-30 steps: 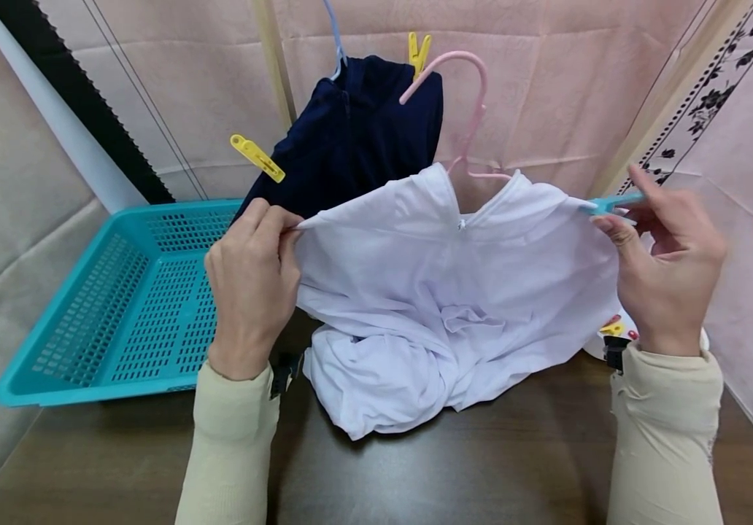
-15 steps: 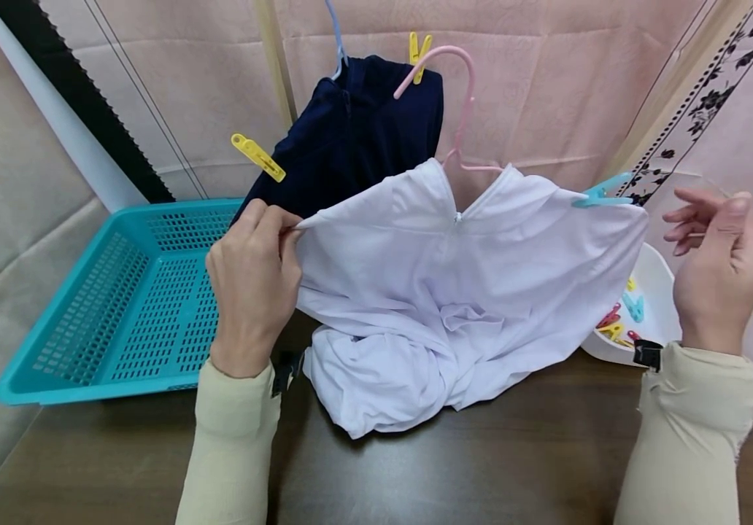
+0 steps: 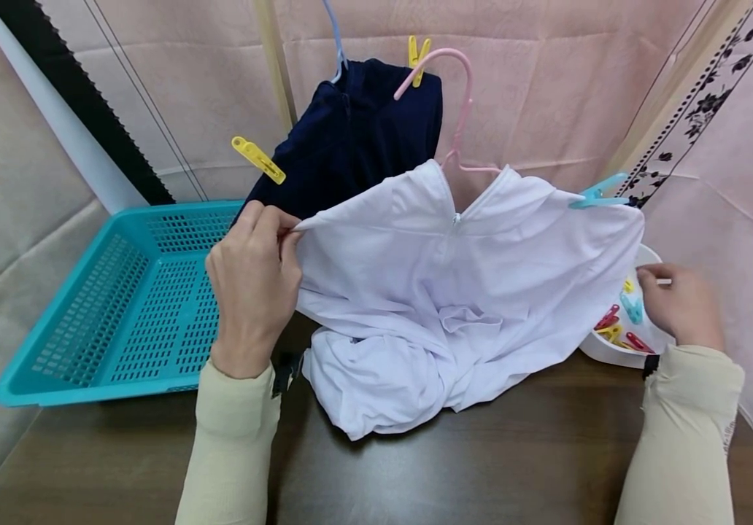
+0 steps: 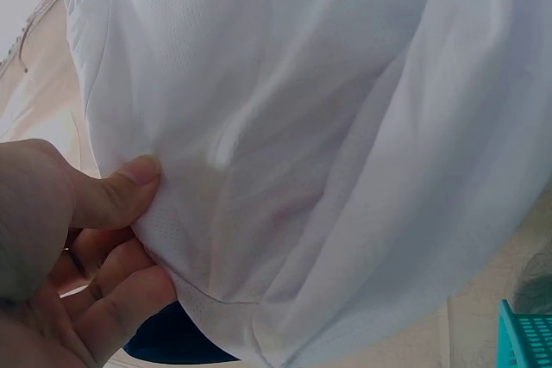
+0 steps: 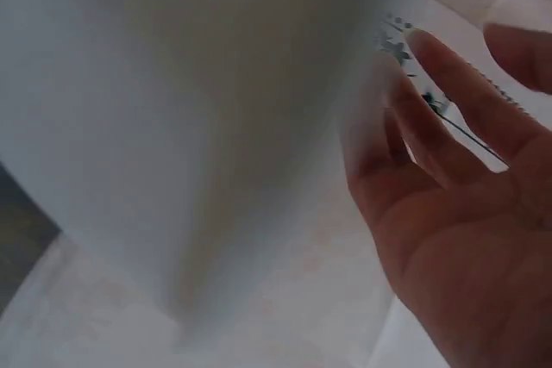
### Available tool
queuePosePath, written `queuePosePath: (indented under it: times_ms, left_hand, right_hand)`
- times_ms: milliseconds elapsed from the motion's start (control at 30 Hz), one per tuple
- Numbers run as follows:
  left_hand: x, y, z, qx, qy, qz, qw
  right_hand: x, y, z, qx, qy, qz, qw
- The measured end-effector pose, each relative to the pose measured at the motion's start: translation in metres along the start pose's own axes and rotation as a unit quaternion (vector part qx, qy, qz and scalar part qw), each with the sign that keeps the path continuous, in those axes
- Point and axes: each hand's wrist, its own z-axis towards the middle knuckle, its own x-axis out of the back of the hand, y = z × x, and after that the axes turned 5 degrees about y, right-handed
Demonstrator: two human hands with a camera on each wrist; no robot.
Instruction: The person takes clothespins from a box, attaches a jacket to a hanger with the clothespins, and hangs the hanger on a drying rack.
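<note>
My left hand (image 3: 252, 292) pinches the left shoulder edge of a white zip-neck shirt (image 3: 376, 262); in the left wrist view the thumb (image 4: 129, 191) lies on the cloth. The shirt is on a pink hanger (image 3: 465, 109), and its lower part lies bunched on the table. A light blue clothespin (image 3: 598, 195) clips its right shoulder. Over the edge of a white bowl (image 3: 619, 356) of several coloured clothespins hovers my right hand (image 3: 685, 302). In the right wrist view its fingers look loosely extended, holding nothing, beside the blurred white cloth (image 5: 172, 127).
A turquoise basket (image 3: 101, 394) stands on the left of the dark wooden table (image 3: 455, 474). Behind the shirt hangs a navy garment (image 3: 363, 117) on a blue hanger (image 3: 337, 36), with yellow clothespins (image 3: 258, 159) at its shoulders. Pink cloth (image 3: 547, 95) covers the back.
My right hand has let go of the light blue clothespin, which stays on the shirt's shoulder, then moved right and down to the bowl. The left hand keeps its pinch.
</note>
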Motion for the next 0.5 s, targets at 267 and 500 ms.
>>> queuePosePath:
  times_ms: [267,500]
  left_hand:
    - [0.000,0.001,0.000,0.003,-0.002,-0.002,1.0000]
    - [0.000,0.001,0.000,0.005,-0.002,-0.002,1.0000]
  right_hand:
    - [-0.016,0.025,0.009,0.021,-0.139,-0.084,0.986]
    - [-0.028,0.037,0.011,0.039,-0.143,-0.091,0.985]
